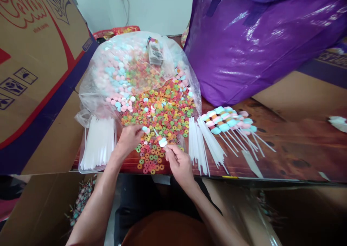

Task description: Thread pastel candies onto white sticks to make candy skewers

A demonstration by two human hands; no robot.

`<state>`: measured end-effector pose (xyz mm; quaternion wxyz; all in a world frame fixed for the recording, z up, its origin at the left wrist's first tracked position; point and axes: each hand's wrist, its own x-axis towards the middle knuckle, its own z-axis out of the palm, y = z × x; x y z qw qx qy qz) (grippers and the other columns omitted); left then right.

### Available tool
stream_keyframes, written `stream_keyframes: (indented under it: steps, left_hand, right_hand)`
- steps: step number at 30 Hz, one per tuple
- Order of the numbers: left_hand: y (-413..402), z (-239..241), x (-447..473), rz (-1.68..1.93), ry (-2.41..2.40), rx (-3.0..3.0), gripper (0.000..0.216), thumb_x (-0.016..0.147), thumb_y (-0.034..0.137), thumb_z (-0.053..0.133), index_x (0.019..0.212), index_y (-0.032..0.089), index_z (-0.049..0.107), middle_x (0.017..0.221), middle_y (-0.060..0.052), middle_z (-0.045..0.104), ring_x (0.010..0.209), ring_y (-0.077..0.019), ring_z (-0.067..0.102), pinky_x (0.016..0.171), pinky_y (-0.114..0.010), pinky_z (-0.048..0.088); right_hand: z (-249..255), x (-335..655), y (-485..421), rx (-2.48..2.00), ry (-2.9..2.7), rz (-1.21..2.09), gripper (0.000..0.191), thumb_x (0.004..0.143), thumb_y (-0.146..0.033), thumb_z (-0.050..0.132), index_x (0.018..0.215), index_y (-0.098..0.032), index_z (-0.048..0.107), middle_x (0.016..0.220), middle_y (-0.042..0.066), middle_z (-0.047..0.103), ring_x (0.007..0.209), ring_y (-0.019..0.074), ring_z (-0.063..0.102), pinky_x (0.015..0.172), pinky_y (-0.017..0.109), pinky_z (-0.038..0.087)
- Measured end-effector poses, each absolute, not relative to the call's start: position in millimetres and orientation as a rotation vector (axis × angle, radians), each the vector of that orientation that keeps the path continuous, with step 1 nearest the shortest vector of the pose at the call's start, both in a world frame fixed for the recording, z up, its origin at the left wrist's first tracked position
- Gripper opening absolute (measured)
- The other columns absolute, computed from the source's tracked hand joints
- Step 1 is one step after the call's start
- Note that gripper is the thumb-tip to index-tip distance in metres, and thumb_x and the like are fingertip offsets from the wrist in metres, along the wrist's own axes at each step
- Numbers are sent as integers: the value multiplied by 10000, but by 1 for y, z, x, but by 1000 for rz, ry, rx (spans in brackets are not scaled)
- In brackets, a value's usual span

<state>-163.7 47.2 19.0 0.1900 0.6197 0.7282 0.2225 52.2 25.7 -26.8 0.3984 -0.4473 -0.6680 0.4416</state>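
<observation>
My left hand [130, 138] pinches a small blue and pink marshmallow [145, 130] above a heap of ring-shaped gummy candies [165, 112]. In my right hand [179, 162] is a candy stick [163, 142], its tip pointing up and left. White marshmallow and an orange ring are threaded on it, just beyond my fingertips. A small gap separates the stick's tip from the left hand's marshmallow. Pink, blue and white marshmallows [123, 103] lie behind the rings, partly under clear plastic [89, 83]. Loose white sticks [199, 144] lie right of the heap.
Threaded marshmallow skewers [230, 121] are stacked on the wooden table [292, 144] at right. A bag of white sticks [99, 144] stands left. A large carton [35, 76] and a purple bag [244, 47] flank the heap. Bundled cards [155, 52] rest on the plastic.
</observation>
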Motion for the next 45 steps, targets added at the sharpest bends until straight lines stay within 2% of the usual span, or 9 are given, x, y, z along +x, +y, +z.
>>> stream_keyframes:
  steps: [4, 7, 15, 20, 24, 29, 32, 35, 45]
  left_hand:
    - [47, 22, -155, 297, 2059, 1981, 257, 915, 123, 463, 832, 182, 699, 832, -64, 621, 756, -182, 599, 724, -281, 454]
    - [47, 21, -151, 254, 2056, 2031, 268, 936, 114, 433, 872, 172, 686, 834, -67, 582, 730, -182, 585, 708, -287, 454]
    - [48, 8, -148, 582, 2035, 1935, 234, 880, 152, 550, 1061, 209, 687, 919, -48, 576, 764, -173, 584, 706, -274, 467]
    - [49, 0, -148, 854, 1954, 1839, 165, 774, 92, 597, 905, 191, 617, 918, -17, 567, 690, -124, 537, 692, -261, 458]
    - [46, -5, -145, 1019, 1921, 1746, 133, 769, 106, 591, 853, 207, 570, 800, 19, 584, 682, -124, 538, 667, -253, 436]
    - [38, -15, -140, 1248, 1803, 1420, 137, 798, 199, 608, 934, 211, 596, 824, 9, 658, 744, -138, 628, 694, -258, 495]
    - [34, -22, -139, 1378, 1743, 1223, 274, 781, 220, 638, 1053, 195, 612, 893, -20, 681, 840, -162, 664, 746, -280, 534]
    - [31, -27, -141, 1375, 1736, 1170, 363, 798, 245, 641, 1157, 188, 641, 976, -48, 694, 888, -177, 672, 775, -300, 553]
    - [23, -18, -132, 1264, 1901, 1411, 260, 848, 184, 610, 1081, 197, 726, 988, -58, 680, 848, -161, 661, 771, -285, 565]
  right_hand:
    - [-26, 52, 26, -1127, -1687, 1133, 235, 985, -336, 484, 861, -192, 622, 612, -26, 525, 537, 114, 500, 526, 220, 392]
    - [-26, 52, 25, -1128, -1685, 1141, 230, 988, -336, 488, 875, -190, 626, 613, -29, 525, 537, 111, 497, 521, 217, 382]
    - [-27, 53, 25, -1128, -1705, 1129, 248, 996, -344, 476, 872, -190, 626, 630, -19, 531, 556, 119, 500, 532, 223, 387]
    - [-28, 52, 25, -1141, -1736, 1099, 247, 996, -344, 476, 878, -191, 630, 624, -17, 528, 548, 123, 497, 535, 228, 396]
    - [-29, 52, 25, -1152, -1774, 1054, 249, 996, -336, 472, 876, -191, 634, 618, -15, 526, 543, 128, 502, 535, 229, 399]
    - [-26, 52, 24, -1149, -1845, 996, 245, 997, -312, 472, 894, -183, 652, 618, -15, 547, 537, 124, 515, 540, 224, 394]
    - [-23, 51, 24, -1147, -1918, 926, 259, 998, -298, 470, 884, -178, 669, 601, -19, 550, 522, 117, 507, 536, 223, 373]
    - [-19, 49, 23, -1139, -1954, 895, 282, 1001, -288, 458, 864, -176, 679, 578, -25, 539, 508, 113, 498, 535, 224, 362]
    - [-15, 46, 23, -1196, -1954, 989, 305, 978, -296, 451, 798, -192, 675, 557, -27, 527, 485, 117, 463, 505, 231, 344]
